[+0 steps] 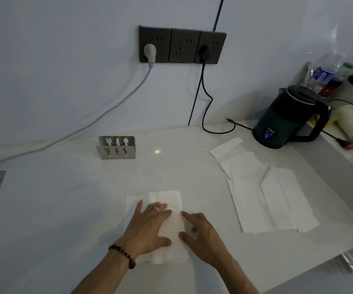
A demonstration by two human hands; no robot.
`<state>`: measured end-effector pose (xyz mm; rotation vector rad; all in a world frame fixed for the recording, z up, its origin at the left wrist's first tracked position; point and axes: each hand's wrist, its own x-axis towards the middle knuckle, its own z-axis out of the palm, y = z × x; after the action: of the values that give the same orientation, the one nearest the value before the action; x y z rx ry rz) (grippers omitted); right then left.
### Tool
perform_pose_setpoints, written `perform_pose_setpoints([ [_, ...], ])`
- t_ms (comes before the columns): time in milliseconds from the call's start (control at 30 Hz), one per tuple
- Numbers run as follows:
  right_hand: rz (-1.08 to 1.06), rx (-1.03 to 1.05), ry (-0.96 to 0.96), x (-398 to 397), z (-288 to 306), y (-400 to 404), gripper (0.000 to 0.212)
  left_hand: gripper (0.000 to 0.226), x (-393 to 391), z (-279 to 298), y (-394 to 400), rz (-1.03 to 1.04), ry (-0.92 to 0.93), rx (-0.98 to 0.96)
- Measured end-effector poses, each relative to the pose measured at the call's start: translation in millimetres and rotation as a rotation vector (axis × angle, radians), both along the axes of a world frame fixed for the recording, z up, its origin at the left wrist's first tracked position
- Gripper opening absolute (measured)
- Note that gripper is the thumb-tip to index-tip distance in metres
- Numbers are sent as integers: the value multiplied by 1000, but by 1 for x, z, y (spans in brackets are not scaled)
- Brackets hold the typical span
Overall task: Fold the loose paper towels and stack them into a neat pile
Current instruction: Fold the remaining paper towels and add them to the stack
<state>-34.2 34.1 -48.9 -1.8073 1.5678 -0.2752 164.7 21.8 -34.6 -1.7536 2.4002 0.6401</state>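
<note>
Head view: left hand and right hand, fingers flat, press the folded towel at 6 o'clock on the counter. Light, limp, tears easily; pinch at corners. Loose towels at 3 o'clock. Napkin holder at 11 looks empty; kettle lid closed, contents hidden.

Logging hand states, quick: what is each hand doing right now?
Left hand: open, fingers flat, pressing the paper towel.
Right hand: open, fingertips resting on the same towel.
</note>
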Motion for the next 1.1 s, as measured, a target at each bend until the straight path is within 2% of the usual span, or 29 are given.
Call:
perform_pose_setpoints([
  [100, -181, -103, -22, -25, 2, 11, 41, 46, -21, 3, -7, 94, 154, -250],
  [167, -295, -166, 42, -50, -2, 16, 30, 37, -47, 7, -9, 98, 289, -300],
  [300, -440, -240, 168, -99, -5, 11, 26, 37, -109, 10, -12, 70, 394, -204],
  [467, -609, -187, 196, -149, -1, -22, 45, 45, -176, -1, -20, 13, 385, -35],
  [633, -556, -35, 199, -167, -10, -48, 63, 51, -206, -14, -26, -45, 263, 36],
  [733, -522, -153, 259, -181, -9, -60, 57, 53, -214, -19, -27, -37, 191, 26],
  [867, -261, -329, 568, -205, -12, -82, 61, 54, -218, -21, -27, -108, 21, 33],
  [1000, -80, -361, 657, -216, -16, -96, 29, 54, -223, -21, -28, -114, -47, 66],
  [1100, -116, -393, 625, -218, -17, -102, 11, 53, -221, -22, -30, -117, -57, 62],
])
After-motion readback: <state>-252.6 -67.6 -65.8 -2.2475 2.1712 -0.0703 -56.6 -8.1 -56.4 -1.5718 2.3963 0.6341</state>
